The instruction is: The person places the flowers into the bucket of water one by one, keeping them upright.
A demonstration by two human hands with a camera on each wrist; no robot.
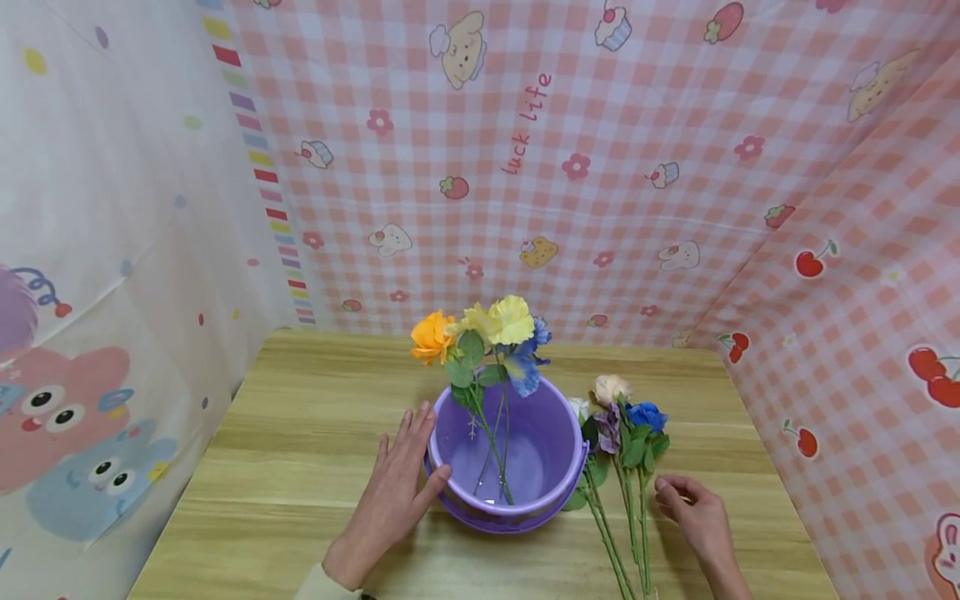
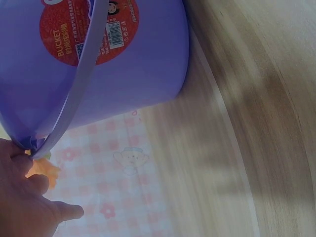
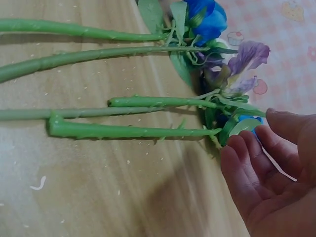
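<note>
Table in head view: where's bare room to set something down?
Widest: table between its left edge and the left hand. Smaller: between the right hand and the right edge. Crowded: the centre, where bucket and loose flowers sit side by side.

Your bucket (image 1: 536, 454) looks like smooth, softly glossy plastic, its label (image 2: 111, 53) shiny. Under it, your table (image 1: 315, 433) shows smooth wood grain. At the bucket's three o'clock, the flowers (image 1: 609, 429) have nubbly plastic-looking stems (image 3: 84, 31) and matt, fabric-like petals (image 3: 250, 55). At twelve hangs matt, creased cloth (image 1: 487, 221).
</note>
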